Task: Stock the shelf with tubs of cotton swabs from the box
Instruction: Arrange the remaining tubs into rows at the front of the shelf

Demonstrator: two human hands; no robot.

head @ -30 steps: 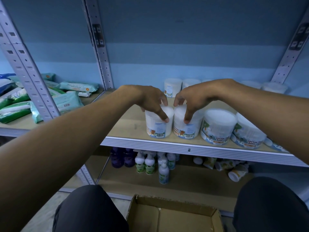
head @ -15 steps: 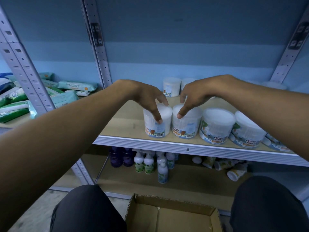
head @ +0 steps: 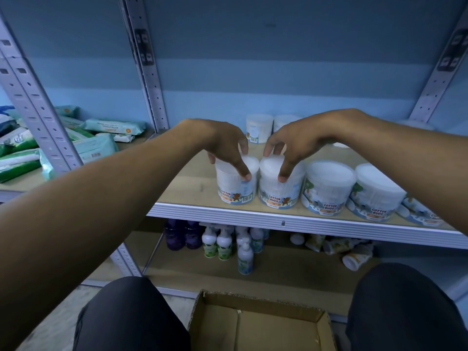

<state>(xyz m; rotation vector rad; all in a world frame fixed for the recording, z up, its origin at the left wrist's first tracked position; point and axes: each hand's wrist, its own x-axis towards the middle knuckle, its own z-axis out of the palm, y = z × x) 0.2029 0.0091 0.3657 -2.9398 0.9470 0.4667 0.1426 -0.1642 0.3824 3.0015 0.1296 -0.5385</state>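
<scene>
White tubs (head: 236, 186) (head: 279, 188) on shelf (head: 278, 220), left hand (head: 224, 145), right hand (head: 295, 143) gripping lids

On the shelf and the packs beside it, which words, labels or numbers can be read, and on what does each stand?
"COTTON BUDS": on the tub under the left hand.
"COTTON BUDS": on the tub under the right hand.
"COTTON BUDS": on the third tub.
"COTTON BUDS": on the fourth tub.
Barcodes, wipes packs, lower-shelf bottles: too small or blurred to read.

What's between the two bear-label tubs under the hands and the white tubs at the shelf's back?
Head view: bare wooden shelf board between front bear-label tubs and back white tubs.
</scene>
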